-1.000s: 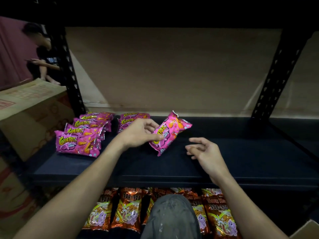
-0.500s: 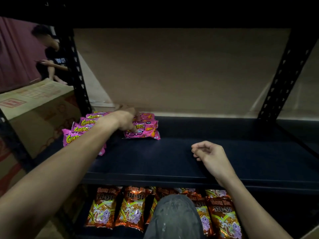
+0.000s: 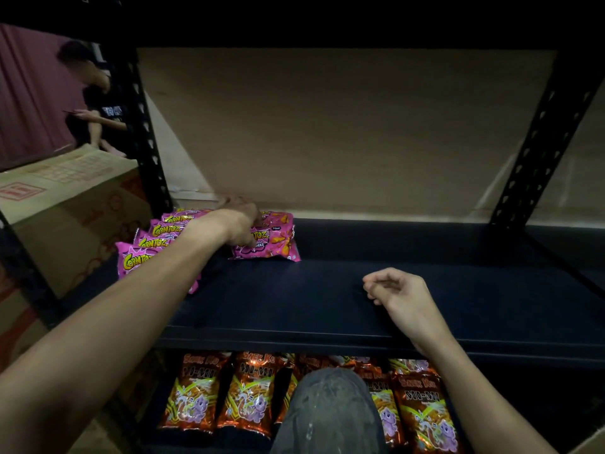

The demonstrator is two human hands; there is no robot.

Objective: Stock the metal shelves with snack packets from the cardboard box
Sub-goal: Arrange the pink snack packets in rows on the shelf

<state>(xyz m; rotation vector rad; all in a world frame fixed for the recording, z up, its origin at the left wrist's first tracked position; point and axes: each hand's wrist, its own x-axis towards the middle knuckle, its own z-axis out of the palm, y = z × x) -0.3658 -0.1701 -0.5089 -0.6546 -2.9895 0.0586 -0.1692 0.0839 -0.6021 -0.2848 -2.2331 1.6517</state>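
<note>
A pink Corntoz snack packet (image 3: 276,244) lies flat at the back left of the dark metal shelf (image 3: 294,299). My left hand (image 3: 240,221) reaches over it and grips its left end; the fingers are mostly hidden behind the hand. To the left, several more pink packets (image 3: 154,244) lie in an overlapping row, partly covered by my forearm. My right hand (image 3: 399,290) rests on the shelf's front middle, fingers loosely curled, holding nothing.
Orange snack packets (image 3: 245,394) fill the shelf below, behind my knee (image 3: 327,411). A large cardboard box (image 3: 65,204) stands left of the rack, past the black upright (image 3: 147,142). Another upright (image 3: 537,142) rises at the right. A person (image 3: 95,103) sits far left.
My left hand carried the pink packet from the shelf's middle to the back left and laid it flat beside the row. My right hand curled its fingers and stayed in place.
</note>
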